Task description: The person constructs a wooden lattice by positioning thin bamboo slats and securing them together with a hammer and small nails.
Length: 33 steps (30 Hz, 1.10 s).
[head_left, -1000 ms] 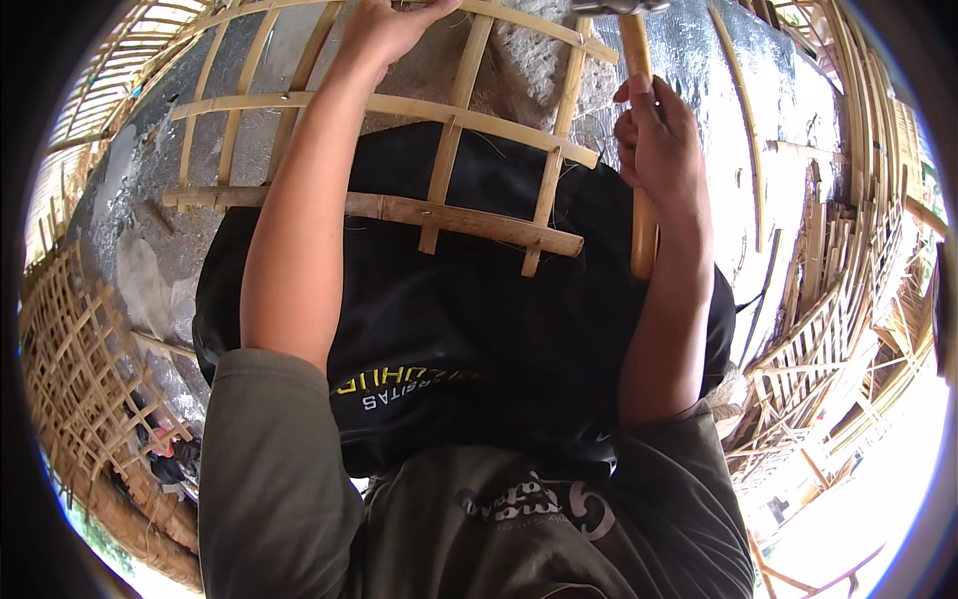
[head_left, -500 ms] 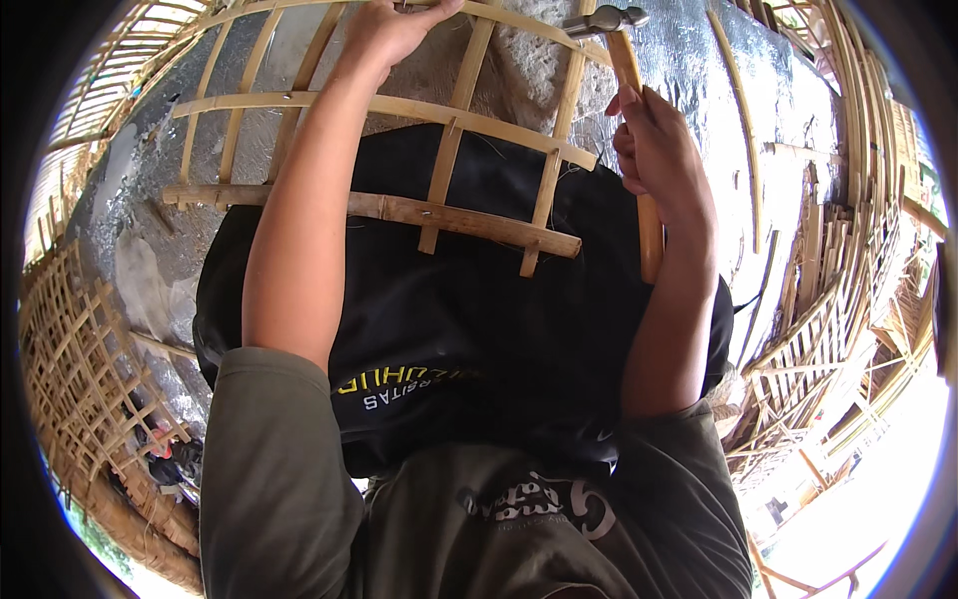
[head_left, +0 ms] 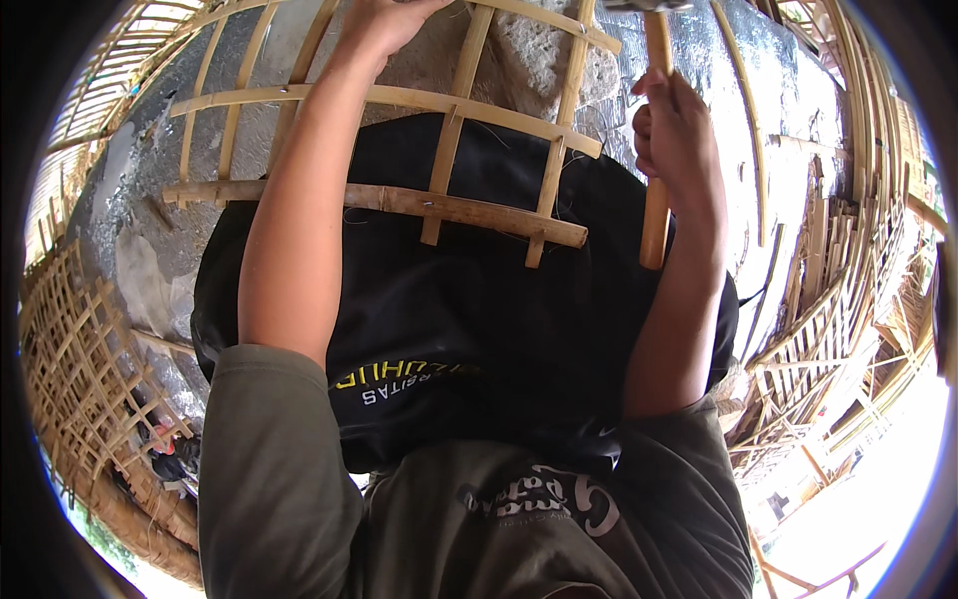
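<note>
A lattice of pale bamboo strips [head_left: 499,118] lies partly over black cloth [head_left: 519,299] across my lap. My left hand [head_left: 387,28] is at the lattice's far side by the picture's upper edge, its forearm crossing above the strips. Its fingers look pinched together, but their tips are cut off, so what they hold is hidden. To the right of the lattice, my right hand [head_left: 681,140] is wrapped around the wooden handle of a hammer [head_left: 655,225]. The hammer's metal head is partly cut off at the top. Beneath the far strips sits a rough pale stone block [head_left: 544,65].
A shiny silvery sheet [head_left: 704,50] spreads under the work. One loose bamboo strip [head_left: 743,100] lies on it at right. Woven bamboo lattice [head_left: 85,339] stands at the left, and bundled bamboo strips and panels [head_left: 823,299] are heaped along the right.
My right hand has moved a little right and up with the hammer, whose head now passes out at the top edge. The lattice's right end has shifted slightly; my left hand is slightly higher.
</note>
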Each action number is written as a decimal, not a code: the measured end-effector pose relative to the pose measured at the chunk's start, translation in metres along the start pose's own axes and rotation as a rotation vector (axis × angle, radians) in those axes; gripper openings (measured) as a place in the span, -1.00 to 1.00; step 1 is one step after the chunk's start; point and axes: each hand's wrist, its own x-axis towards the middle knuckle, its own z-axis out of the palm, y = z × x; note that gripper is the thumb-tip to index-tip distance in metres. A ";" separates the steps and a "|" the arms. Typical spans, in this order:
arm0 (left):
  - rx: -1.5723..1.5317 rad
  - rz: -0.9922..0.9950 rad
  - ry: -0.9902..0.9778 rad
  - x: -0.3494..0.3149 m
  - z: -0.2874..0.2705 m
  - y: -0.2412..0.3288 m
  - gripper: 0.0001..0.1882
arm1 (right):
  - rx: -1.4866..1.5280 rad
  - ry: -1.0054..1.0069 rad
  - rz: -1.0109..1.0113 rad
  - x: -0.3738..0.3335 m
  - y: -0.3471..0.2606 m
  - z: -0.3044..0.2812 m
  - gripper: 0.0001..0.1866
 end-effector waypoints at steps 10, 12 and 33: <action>-0.029 -0.093 -0.028 -0.007 -0.002 0.012 0.11 | 0.402 0.085 -0.117 -0.004 0.001 0.003 -0.64; -0.023 -0.017 0.011 -0.005 0.001 0.006 0.12 | -0.034 0.267 -0.149 0.003 0.018 0.016 -0.67; 0.083 0.015 0.067 -0.002 -0.006 -0.002 0.19 | -0.381 0.176 -0.276 -0.008 0.003 0.022 -0.70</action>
